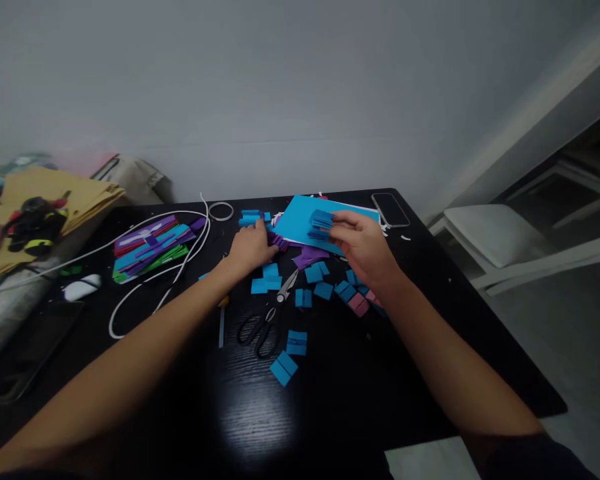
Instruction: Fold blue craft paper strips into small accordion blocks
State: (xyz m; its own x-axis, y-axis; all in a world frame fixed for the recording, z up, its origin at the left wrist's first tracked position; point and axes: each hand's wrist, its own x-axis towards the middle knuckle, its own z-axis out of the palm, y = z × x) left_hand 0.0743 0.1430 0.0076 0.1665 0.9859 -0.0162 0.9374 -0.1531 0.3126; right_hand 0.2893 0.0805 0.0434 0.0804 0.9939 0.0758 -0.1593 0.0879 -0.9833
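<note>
Scissors: the pair of black-handled scissors [280, 297], laid on the dark table [350, 393] with blades pointing away from the person, is taken as landmark.
Right hand: the right hand [364, 245] is seen beyond and to the right of the scissors, its fingers nearly closed in a pinch; the folded blue pieces [321, 220] are held between thumb and fingers, raised in front of the blue sheet [293, 219].
Left hand: the left hand [251, 248] is placed beyond and to the left of the scissors, half curled, with its fingertips at a blue cluster [250, 217]; whether anything is gripped cannot be told.
Loose paper: creased blue squares [297, 343] are scattered around the scissors; pink pieces [359, 305] are found to their right, and purple scraps [310, 256] just beyond the blade tips.
Coloured strips: a bundle of strips [153, 243] is left well to the left of the scissors, beside a white cable [111, 325].
Step in hand: small folded papers are apparently being handled and sorted by hand, the scissors being left unheld.
Next move: a light, steady pinch seems called for, so that the folded stack is neither crushed nor fanned apart.
</note>
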